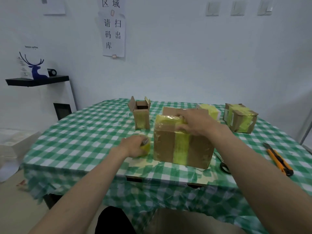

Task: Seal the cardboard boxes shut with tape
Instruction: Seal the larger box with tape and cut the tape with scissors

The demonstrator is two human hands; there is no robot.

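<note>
So the big cardboard box (183,146) with the yellow tape strip sits mid-table on the green checked tablecloth (81,132). Right hand (194,123) presses on its top edge, fingers loosely bent. Left hand (133,146), just left of the box, grips the yellow tape roll (145,146).

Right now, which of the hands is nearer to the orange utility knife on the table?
Right. The right hand rests on the top of the taped box, which stands left of the orange utility knife. The left hand grips the tape roll beyond the box's far side.
</note>
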